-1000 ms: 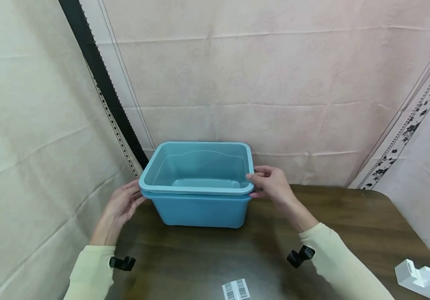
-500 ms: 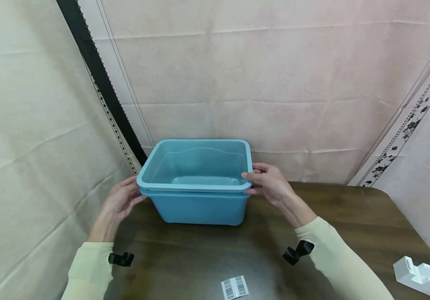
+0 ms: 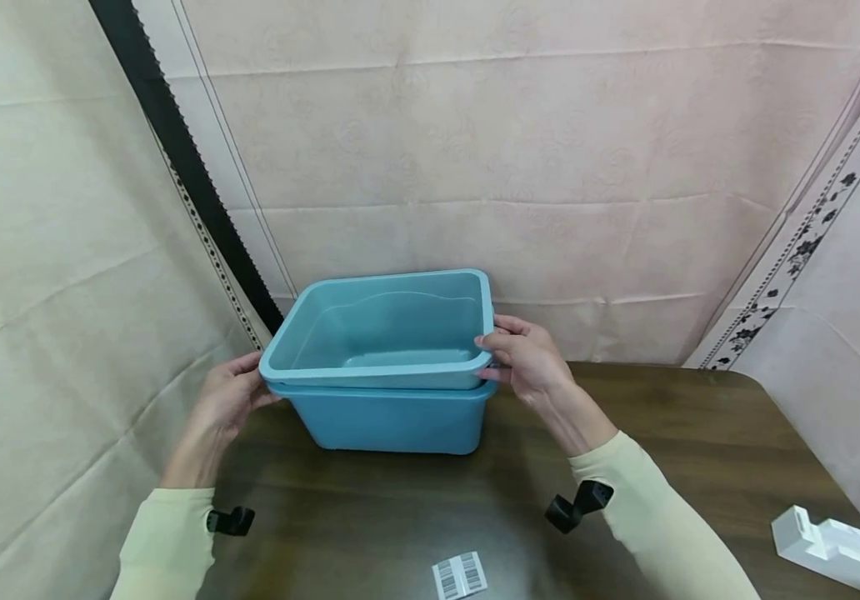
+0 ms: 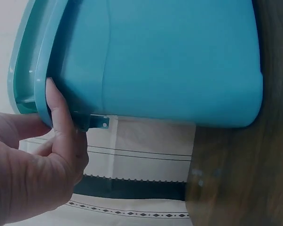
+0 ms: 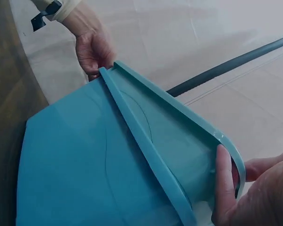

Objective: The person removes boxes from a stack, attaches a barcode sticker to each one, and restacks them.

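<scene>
Two blue plastic bins are nested on the table. The upper bin [image 3: 400, 317] sits tilted, its right end raised out of the lower bin [image 3: 392, 423]. With its thumb and fingers, my left hand [image 3: 218, 404] grips the rim at the left end. In the left wrist view, a finger of the left hand [image 4: 52, 160] lies against the lower bin's wall [image 4: 169, 61], just under its rim. My right hand [image 3: 535, 367] pinches the upper bin's rim at the right. The right wrist view shows a wedge-shaped gap between the two rims, wider towards the right hand [image 5: 259, 197].
A barcode label [image 3: 460, 575] lies on the brown wooden table [image 3: 355, 517] near its front. At the right edge is a white block-like object [image 3: 842, 550]. Pale cloth hangs [image 3: 475, 150] close behind and to the left of the bins.
The upper bin's right end has come up out of the lower bin with my right hand on it. The left hand keeps its hold. The whole head view has shifted slightly.
</scene>
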Tool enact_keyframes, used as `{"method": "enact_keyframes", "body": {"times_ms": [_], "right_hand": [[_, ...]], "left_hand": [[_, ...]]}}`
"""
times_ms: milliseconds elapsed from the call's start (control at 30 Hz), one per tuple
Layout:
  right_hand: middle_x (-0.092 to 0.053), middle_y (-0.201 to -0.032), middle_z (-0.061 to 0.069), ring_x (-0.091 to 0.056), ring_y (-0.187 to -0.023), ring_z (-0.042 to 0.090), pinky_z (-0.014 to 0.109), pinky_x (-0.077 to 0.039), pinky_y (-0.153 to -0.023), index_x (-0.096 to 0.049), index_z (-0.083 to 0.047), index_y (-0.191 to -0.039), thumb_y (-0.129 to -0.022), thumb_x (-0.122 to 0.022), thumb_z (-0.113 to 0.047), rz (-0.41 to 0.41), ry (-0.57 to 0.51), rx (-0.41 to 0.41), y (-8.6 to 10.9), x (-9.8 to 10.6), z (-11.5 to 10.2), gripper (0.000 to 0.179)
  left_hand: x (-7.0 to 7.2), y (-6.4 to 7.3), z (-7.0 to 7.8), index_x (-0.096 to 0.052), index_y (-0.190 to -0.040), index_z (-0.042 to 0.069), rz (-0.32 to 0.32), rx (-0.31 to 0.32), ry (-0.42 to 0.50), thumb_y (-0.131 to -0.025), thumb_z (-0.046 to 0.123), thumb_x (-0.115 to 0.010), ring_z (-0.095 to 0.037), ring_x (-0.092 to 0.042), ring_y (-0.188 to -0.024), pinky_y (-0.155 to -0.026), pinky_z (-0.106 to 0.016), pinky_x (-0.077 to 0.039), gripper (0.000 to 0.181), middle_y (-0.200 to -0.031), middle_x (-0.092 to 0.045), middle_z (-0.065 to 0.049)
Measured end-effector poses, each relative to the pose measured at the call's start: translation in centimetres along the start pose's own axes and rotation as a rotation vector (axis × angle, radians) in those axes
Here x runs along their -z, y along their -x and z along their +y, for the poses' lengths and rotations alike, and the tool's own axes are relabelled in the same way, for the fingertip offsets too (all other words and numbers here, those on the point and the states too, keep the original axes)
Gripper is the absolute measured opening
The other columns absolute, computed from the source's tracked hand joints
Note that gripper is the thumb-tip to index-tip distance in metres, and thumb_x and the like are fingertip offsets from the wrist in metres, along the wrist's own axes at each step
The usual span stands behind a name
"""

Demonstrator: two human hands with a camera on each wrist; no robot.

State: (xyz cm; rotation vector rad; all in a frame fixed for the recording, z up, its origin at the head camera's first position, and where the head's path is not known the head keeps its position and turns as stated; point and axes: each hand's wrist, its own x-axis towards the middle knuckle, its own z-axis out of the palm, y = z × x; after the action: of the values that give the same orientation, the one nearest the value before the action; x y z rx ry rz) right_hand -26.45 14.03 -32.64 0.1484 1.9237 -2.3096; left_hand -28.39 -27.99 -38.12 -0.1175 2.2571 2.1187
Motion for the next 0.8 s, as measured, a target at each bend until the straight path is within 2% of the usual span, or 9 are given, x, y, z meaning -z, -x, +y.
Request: {"method": "enact_keyframes", "body": {"times_ms": [100,267,400,500,600,733,800], "right_hand": [[-0.06,-0.131,0.009,-0.06,-0.084,0.013,0.032,-0.066,-0.074,-0.047,-0.01,-0.159,-0.1,-0.066,-0.004,-0.012,-0.041,0.006,0.0,-0.2,-0.1,0.062],[-0.054,-0.146,0.007,-0.062,-0.1,0.015,0.026,-0.061,-0.069,-0.046,-0.015,-0.159,-0.101,-0.065,-0.003,-0.057,-0.155,0.027,-0.3,-0.8,0.3,0.063],[-0.053,-0.15,0.008,-0.06,-0.086,0.014,0.024,-0.059,-0.066,-0.046,-0.018,-0.16,-0.102,-0.065,-0.005,-0.087,-0.219,0.052,-0.5,-1.3,0.4,0.062],[-0.051,-0.154,0.007,-0.057,-0.074,0.012,0.023,-0.059,-0.064,-0.043,-0.021,-0.162,-0.103,-0.065,-0.007,-0.117,-0.242,0.051,-0.5,-1.7,0.5,0.064],[-0.049,-0.156,0.007,-0.055,-0.072,0.011,0.023,-0.058,-0.063,-0.041,-0.022,-0.163,-0.105,-0.063,-0.007,-0.124,-0.252,0.05,-0.5,-1.8,0.6,0.064],[-0.055,-0.143,0.004,-0.053,-0.073,0.012,0.023,-0.058,-0.063,-0.041,-0.022,-0.163,-0.106,-0.062,-0.009,-0.123,-0.27,0.046,-0.4,-1.4,0.8,0.063],[-0.06,-0.131,0.001,-0.054,-0.073,0.011,0.023,-0.06,-0.064,-0.04,-0.022,-0.164,-0.106,-0.061,-0.009,-0.135,-0.288,0.046,-0.3,-1.0,0.8,0.063]], "left_hand": [[-0.1,0.1,0.1,-0.036,-0.162,0.001,0.008,0.005,-0.025,-0.112,0.02,-0.051,-0.005,-0.075,-0.09,-0.085,-0.03,-0.065,0.056,-0.111,-0.069,0.01],[0.2,0.1,-0.1,-0.033,-0.163,-0.001,-0.003,0.018,0.031,-0.113,0.014,-0.047,-0.004,-0.075,-0.09,-0.084,-0.028,-0.065,0.054,-0.107,-0.071,0.013],[0.5,-0.2,-0.5,-0.029,-0.164,-0.003,-0.019,0.024,0.054,-0.113,0.012,-0.044,-0.003,-0.074,-0.089,-0.081,-0.025,-0.064,0.055,-0.103,-0.069,0.016],[1.2,0.1,-1.0,-0.027,-0.165,-0.003,-0.026,0.024,0.066,-0.113,0.012,-0.044,-0.003,-0.074,-0.09,-0.08,-0.024,-0.064,0.056,-0.102,-0.07,0.017],[1.4,0.2,-1.2,-0.027,-0.165,-0.002,-0.033,0.021,0.061,-0.114,0.014,-0.044,-0.002,-0.074,-0.094,-0.084,-0.025,-0.064,0.056,-0.113,-0.069,0.013],[1.1,0.0,-0.9,-0.027,-0.165,0.0,-0.038,0.024,0.066,-0.114,0.017,-0.044,-0.001,-0.073,-0.099,-0.087,-0.025,-0.063,0.057,-0.126,-0.063,0.006],[0.8,-0.1,-0.8,-0.028,-0.165,-0.001,-0.044,0.014,0.086,-0.114,0.018,-0.045,-0.001,-0.073,-0.099,-0.087,-0.025,-0.063,0.057,-0.123,-0.065,0.008]]}}
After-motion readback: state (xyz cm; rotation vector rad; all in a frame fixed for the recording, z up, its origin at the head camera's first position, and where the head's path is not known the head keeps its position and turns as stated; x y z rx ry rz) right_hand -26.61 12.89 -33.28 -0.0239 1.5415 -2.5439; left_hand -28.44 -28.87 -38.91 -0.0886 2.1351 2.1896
